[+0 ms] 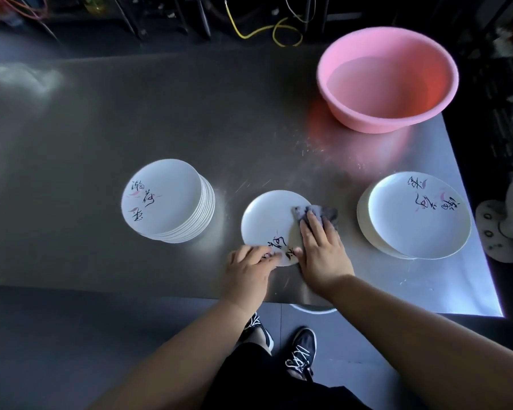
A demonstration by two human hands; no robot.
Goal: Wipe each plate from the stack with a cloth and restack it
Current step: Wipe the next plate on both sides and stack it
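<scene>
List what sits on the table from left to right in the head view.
Tall plate stack → single plate steadied by the left hand → grey cloth under the right hand → short plate stack.

— The plates?
— One white plate (271, 223) lies flat between a tall stack (168, 201) (left) and a short stack (418, 216).
— The cloth?
— Grey cloth (316, 216), crumpled on its right rim
</scene>
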